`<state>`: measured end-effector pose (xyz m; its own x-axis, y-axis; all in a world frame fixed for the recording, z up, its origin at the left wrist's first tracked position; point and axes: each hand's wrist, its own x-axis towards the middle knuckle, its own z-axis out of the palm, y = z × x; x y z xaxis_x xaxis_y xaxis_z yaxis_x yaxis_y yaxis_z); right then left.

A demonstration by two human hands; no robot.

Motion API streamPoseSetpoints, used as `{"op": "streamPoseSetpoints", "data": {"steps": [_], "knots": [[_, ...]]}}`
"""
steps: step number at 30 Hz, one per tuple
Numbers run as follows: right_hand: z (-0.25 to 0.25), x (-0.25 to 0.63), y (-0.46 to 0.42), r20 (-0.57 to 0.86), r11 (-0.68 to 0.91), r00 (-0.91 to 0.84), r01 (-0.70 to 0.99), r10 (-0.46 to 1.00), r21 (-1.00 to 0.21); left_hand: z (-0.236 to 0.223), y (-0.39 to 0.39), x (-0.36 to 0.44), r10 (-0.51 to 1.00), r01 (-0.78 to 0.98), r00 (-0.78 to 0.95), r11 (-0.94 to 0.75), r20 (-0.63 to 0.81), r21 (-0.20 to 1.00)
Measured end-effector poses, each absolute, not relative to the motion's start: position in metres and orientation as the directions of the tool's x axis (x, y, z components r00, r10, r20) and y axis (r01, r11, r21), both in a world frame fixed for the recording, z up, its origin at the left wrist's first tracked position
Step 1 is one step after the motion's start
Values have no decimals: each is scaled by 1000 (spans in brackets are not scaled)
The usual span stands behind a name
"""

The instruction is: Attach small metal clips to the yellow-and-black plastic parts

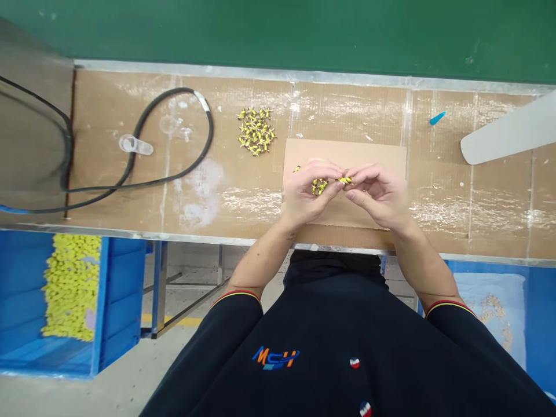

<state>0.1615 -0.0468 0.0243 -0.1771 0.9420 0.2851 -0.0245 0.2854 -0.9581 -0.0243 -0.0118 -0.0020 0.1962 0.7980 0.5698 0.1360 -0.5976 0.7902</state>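
My left hand (308, 191) and my right hand (376, 194) meet above a flat cardboard sheet (386, 155), their fingertips close together. A small bunch of yellow-and-dark parts, possibly wire terminals (319, 186), sits in my curled left fingers. Another yellow part (345, 180) is pinched where the fingertips of both hands meet. A loose pile of the same small yellow parts (256, 131) lies on the bench beyond the sheet, to the left. Their exact shape is too small to tell.
The cardboard-covered bench top (243, 202) holds a looped black cable (174, 156), a clear plastic piece (135, 145), a blue pointed item (437, 118) and a pale curved panel (508, 133). Below its front edge stand a blue bin of yellow parts (72, 286) and a lined blue bin (490, 307).
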Motion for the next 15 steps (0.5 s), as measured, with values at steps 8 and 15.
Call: {"op": "streamPoseSetpoints", "data": {"steps": [8, 15], "knots": [[27, 190, -37, 368, 371, -59, 245, 928, -896, -41, 57, -121, 875, 649, -296, -110, 382, 753], [34, 216, -33, 440, 402, -50, 505, 897, -764, -54, 70, -146, 871, 739, -295, -52, 392, 671]]}}
